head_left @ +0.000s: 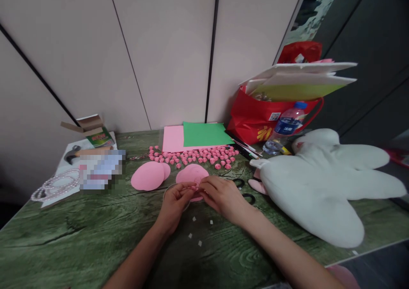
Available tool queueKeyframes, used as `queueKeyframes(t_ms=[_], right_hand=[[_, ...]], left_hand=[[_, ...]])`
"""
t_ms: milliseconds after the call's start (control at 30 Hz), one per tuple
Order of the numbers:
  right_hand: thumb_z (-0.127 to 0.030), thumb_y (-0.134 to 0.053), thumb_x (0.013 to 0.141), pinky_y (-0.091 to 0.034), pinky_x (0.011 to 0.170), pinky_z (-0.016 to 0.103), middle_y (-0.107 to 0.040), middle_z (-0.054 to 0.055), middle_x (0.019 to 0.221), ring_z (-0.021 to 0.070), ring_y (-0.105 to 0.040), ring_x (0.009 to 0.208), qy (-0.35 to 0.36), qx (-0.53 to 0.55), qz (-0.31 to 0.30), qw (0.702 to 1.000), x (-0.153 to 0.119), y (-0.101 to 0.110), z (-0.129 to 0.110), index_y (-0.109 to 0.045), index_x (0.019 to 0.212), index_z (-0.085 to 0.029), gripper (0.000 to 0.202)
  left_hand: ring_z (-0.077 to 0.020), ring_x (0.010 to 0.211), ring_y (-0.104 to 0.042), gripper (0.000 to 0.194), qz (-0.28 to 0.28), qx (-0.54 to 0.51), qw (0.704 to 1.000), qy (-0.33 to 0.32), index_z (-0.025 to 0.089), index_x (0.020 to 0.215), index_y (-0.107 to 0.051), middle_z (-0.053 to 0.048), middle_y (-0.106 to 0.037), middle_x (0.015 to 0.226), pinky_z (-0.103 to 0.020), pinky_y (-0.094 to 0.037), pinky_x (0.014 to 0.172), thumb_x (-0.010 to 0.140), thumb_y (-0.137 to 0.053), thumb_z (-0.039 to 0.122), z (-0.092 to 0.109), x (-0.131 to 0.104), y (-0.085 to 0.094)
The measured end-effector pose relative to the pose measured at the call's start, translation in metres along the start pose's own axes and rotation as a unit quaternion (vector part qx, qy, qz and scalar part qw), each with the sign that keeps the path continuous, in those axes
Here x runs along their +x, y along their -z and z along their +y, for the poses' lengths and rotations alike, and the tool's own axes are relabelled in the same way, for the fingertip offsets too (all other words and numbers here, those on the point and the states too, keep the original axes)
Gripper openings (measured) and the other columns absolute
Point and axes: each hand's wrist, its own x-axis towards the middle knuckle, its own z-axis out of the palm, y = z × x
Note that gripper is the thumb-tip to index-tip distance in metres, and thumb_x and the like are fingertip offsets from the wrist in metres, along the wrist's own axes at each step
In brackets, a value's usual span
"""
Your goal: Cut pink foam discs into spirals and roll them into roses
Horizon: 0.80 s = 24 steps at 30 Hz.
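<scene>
My left hand [172, 201] and my right hand [225, 195] meet at the middle of the table. Both are closed, thumbs and fingers pinching a small pink paper piece [195, 186], mostly hidden by the fingertips. Just behind it lie overlapping pink paper circles [191, 172], partly covered by my hands. A round, pale-rimmed object [165, 191] shows under my left hand; its kind is unclear. To the left are more pink paper circles [147, 176]. Many small rolled pink paper flowers [204, 155] spread out beyond. Several tiny white squares [200, 243] are scattered nearer me.
Scissors with black handles [249, 198] lie beside my right hand, near a white plush toy [309, 191]. Behind are green paper [207, 134], a water bottle [284, 129] and a red bag [249, 112]. A hammer [75, 153] and bead strings [60, 184] lie left.
</scene>
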Motion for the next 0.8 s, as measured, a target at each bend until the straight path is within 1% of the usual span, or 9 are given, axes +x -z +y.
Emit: queueKeyframes(t_ms=[133, 267, 333, 433, 600, 700, 800], right_hand=[[-0.019, -0.045, 0.086, -0.041, 0.067, 0.025, -0.060, 0.007, 0.088, 0.0164, -0.055, 0.082, -0.006, -0.007, 0.000, 1.000, 0.001, 0.001, -0.001, -0.057, 0.088, -0.016, 0.012], [-0.019, -0.045, 0.086, -0.038, 0.063, 0.025, -0.060, 0.006, 0.085, 0.0172, -0.054, 0.081, -0.024, -0.041, -0.006, 0.999, 0.001, 0.002, -0.005, -0.056, 0.085, -0.017, 0.012], [-0.019, -0.046, 0.085, -0.037, 0.061, 0.025, -0.060, 0.006, 0.084, 0.0171, -0.053, 0.079, -0.027, -0.052, -0.015, 0.998, 0.001, 0.001, -0.007, -0.056, 0.083, -0.017, 0.010], [-0.020, -0.047, 0.085, -0.036, 0.061, 0.024, -0.059, 0.004, 0.084, 0.0160, -0.052, 0.077, -0.026, -0.041, -0.024, 0.999, 0.001, -0.001, -0.008, -0.055, 0.085, -0.019, 0.008], [-0.018, -0.046, 0.085, -0.035, 0.061, 0.024, -0.058, 0.003, 0.082, 0.0150, -0.052, 0.076, -0.033, -0.026, -0.018, 0.999, 0.002, -0.005, -0.009, -0.055, 0.084, -0.019, 0.009], [-0.017, -0.047, 0.084, -0.035, 0.061, 0.024, -0.058, 0.003, 0.083, 0.0154, -0.052, 0.076, -0.030, -0.022, -0.019, 0.999, 0.003, -0.005, -0.010, -0.055, 0.084, -0.018, 0.008], [-0.018, -0.047, 0.084, -0.037, 0.062, 0.024, -0.059, 0.004, 0.083, 0.0159, -0.053, 0.077, -0.031, -0.016, -0.018, 0.999, 0.004, -0.005, -0.012, -0.056, 0.085, -0.018, 0.008]], left_hand=[[-0.0168, 0.075, -0.066, 0.025, -0.003, -0.004, 1.000, 0.011, 0.013, 0.082, -0.064, -0.005, -0.071, 0.075, -0.026, -0.048, 0.072, 0.062, -0.072, 0.025, -0.001, 0.000, 0.000], [-0.0155, 0.073, -0.065, 0.021, 0.006, -0.005, 1.000, 0.005, 0.014, 0.079, -0.065, -0.004, -0.071, 0.076, -0.026, -0.048, 0.073, 0.061, -0.073, 0.022, 0.000, -0.001, -0.002], [-0.0161, 0.072, -0.065, 0.021, 0.013, -0.008, 1.000, -0.001, 0.013, 0.078, -0.066, -0.004, -0.070, 0.077, -0.027, -0.048, 0.071, 0.060, -0.073, 0.022, 0.000, -0.001, -0.002], [-0.0150, 0.067, -0.063, 0.021, 0.029, -0.004, 0.999, -0.012, 0.013, 0.077, -0.065, -0.004, -0.068, 0.075, -0.026, -0.048, 0.067, 0.059, -0.073, 0.022, 0.001, -0.001, -0.001], [-0.0124, 0.062, -0.060, 0.029, 0.039, 0.000, 0.999, -0.030, 0.014, 0.084, -0.063, -0.001, -0.063, 0.070, -0.024, -0.046, 0.063, 0.058, -0.073, 0.021, -0.001, 0.001, 0.000], [-0.0109, 0.059, -0.058, 0.031, 0.032, 0.003, 0.999, -0.044, 0.013, 0.088, -0.062, 0.000, -0.061, 0.069, -0.024, -0.046, 0.060, 0.059, -0.072, 0.020, -0.002, 0.002, 0.001], [-0.0100, 0.059, -0.056, 0.031, 0.023, 0.000, 0.999, -0.042, 0.014, 0.089, -0.060, 0.000, -0.060, 0.070, -0.023, -0.045, 0.060, 0.061, -0.071, 0.021, -0.002, 0.001, 0.001]])
